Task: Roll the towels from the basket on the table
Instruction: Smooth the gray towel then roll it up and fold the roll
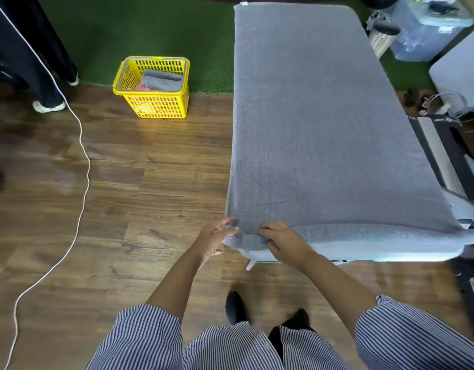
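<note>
Grey towel blankets the surface; both hands, left hand and right hand, pinch its near corner.

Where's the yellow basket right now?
In the head view the yellow basket stands on the floor, upper left of the picture, left of the table and apart from it, at the edge of the green mat, with folded towels inside.
</note>
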Demonstrator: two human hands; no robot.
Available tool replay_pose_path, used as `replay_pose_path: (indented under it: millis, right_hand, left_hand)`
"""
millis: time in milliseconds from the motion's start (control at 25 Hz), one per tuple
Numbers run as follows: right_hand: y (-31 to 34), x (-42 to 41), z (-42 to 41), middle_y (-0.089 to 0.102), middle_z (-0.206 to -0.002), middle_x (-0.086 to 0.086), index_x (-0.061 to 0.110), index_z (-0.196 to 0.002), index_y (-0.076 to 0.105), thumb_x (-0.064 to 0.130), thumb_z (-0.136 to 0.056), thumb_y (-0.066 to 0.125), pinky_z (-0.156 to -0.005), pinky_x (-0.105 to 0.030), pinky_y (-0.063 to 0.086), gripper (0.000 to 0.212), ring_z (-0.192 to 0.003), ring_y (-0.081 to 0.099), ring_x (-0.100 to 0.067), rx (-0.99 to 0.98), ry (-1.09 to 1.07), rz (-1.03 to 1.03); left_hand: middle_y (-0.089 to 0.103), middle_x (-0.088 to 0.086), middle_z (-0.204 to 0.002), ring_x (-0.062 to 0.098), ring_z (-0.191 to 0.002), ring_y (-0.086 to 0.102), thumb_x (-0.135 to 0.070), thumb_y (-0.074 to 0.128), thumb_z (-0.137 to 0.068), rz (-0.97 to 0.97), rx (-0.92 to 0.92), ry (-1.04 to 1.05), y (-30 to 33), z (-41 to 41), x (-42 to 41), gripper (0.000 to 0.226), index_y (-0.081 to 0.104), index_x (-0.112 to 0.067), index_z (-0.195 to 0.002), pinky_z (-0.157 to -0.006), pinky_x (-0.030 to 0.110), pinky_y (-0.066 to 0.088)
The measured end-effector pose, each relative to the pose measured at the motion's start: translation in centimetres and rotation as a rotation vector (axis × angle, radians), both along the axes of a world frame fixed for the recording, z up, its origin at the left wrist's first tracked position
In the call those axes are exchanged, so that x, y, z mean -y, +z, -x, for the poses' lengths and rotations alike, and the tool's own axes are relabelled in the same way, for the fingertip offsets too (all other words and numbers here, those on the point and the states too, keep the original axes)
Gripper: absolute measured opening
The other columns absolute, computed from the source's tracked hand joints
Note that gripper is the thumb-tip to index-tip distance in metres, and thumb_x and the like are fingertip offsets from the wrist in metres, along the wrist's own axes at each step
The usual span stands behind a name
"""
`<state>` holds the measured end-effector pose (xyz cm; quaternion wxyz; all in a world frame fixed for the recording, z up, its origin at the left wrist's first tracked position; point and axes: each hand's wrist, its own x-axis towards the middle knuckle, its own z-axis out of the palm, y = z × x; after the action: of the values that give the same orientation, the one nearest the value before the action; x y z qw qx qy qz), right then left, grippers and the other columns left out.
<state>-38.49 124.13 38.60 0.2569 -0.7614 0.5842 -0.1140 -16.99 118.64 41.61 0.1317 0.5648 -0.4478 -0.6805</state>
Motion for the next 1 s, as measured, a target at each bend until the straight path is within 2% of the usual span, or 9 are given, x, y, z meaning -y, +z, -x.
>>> replay_pose_path:
  millis: [80,160,320,440,560,640,760,880,1000]
  right_hand:
    - [0.0,0.1,0.1,0.059,-0.115,-0.003,0.007,-0.114,0.062,0.001,-0.086,0.046,-0.097,-0.032,0.041,0.033,-0.108,0.050,-0.023,0.009,0.009,-0.017]
    - [0.1,0.1,0.1,0.059,-0.115,-0.003,0.006,-0.114,0.062,0.000,-0.086,0.046,-0.096,-0.031,0.041,0.033,-0.108,0.050,-0.023,0.007,0.011,-0.016]
    - [0.3,0.0,0.1,0.059,-0.116,-0.004,0.006,-0.115,0.062,0.002,-0.087,0.046,-0.097,-0.029,0.038,0.032,-0.110,0.049,-0.023,0.003,0.005,-0.024]
    - [0.3,0.1,0.0,0.058,-0.118,-0.005,0.006,-0.118,0.060,0.009,-0.086,0.039,-0.100,-0.031,0.037,0.038,-0.113,0.048,-0.024,0.003,0.011,-0.049]
    - [0.4,0.2,-0.1,0.058,-0.117,-0.007,0.004,-0.116,0.061,0.009,-0.084,0.039,-0.099,-0.030,0.037,0.039,-0.112,0.048,-0.025,0.012,0.014,-0.059]
    - [0.5,0.2,-0.1,0.059,-0.116,-0.008,0.004,-0.115,0.062,0.009,-0.083,0.039,-0.099,-0.027,0.035,0.039,-0.111,0.049,-0.025,0.025,0.009,-0.063]
    - [0.4,0.2,0.0,0.058,-0.116,-0.006,0.005,-0.116,0.061,0.005,-0.086,0.043,-0.098,-0.022,0.031,0.036,-0.112,0.047,-0.023,0.034,-0.005,-0.067]
    - [0.3,0.2,0.1,0.058,-0.115,-0.005,0.006,-0.116,0.061,0.002,-0.086,0.047,-0.098,-0.021,0.031,0.033,-0.111,0.048,-0.021,0.059,-0.012,-0.062]
    - [0.2,0.2,0.1,0.059,-0.113,-0.005,0.005,-0.115,0.062,0.001,-0.085,0.046,-0.097,-0.019,0.030,0.034,-0.109,0.048,-0.021,0.073,-0.016,-0.073]
  left_hand:
    - [0.041,-0.006,-0.123,0.017,-0.112,0.047,-0.031,0.072,-0.083,0.081,0.092,-0.213,-0.7,-0.2,-0.1,0.040,0.059,-0.035,-0.120,-0.084,0.034,0.050]
    - [0.042,-0.008,-0.122,0.019,-0.108,0.053,-0.033,0.077,-0.078,0.131,0.145,-0.280,-1.3,-0.6,-0.1,0.038,0.061,-0.035,-0.112,-0.079,0.034,0.056]
    - [0.065,0.006,-0.090,0.012,-0.074,0.066,-0.024,0.066,-0.090,0.139,0.095,-0.216,-1.9,-1.0,-0.3,0.013,0.065,-0.016,-0.099,-0.074,0.031,0.058]
    - [0.065,0.009,-0.093,0.014,-0.070,0.065,-0.028,0.056,-0.096,0.154,0.208,-0.190,-2.2,-0.4,-0.2,0.026,0.063,-0.005,-0.102,-0.064,0.022,0.054]
    - [0.062,0.010,-0.098,0.015,-0.065,0.064,-0.020,0.056,-0.095,0.228,0.199,-0.128,-2.7,0.2,-0.4,0.014,0.061,-0.008,-0.100,-0.056,0.017,0.051]
    - [0.060,0.006,-0.103,0.014,-0.064,0.066,-0.018,0.063,-0.091,0.328,0.153,-0.080,-3.1,0.1,-0.5,0.006,0.062,-0.016,-0.097,-0.059,0.022,0.054]
    - [0.056,-0.002,-0.106,0.013,-0.088,0.062,-0.033,0.072,-0.084,0.512,0.266,-0.130,-4.2,-0.8,-1.1,0.023,0.069,-0.019,-0.102,-0.076,0.027,0.054]
    - [0.042,-0.006,-0.120,0.008,-0.097,0.057,-0.035,0.071,-0.084,0.725,0.223,-0.197,-4.2,-1.0,-2.2,0.041,0.061,-0.022,-0.121,-0.076,0.020,0.053]
    - [0.041,-0.005,-0.125,0.006,-0.089,0.059,-0.033,0.063,-0.090,1.064,0.250,-0.321,-4.1,-1.0,-2.8,0.033,0.056,-0.022,-0.121,-0.067,0.020,0.053]
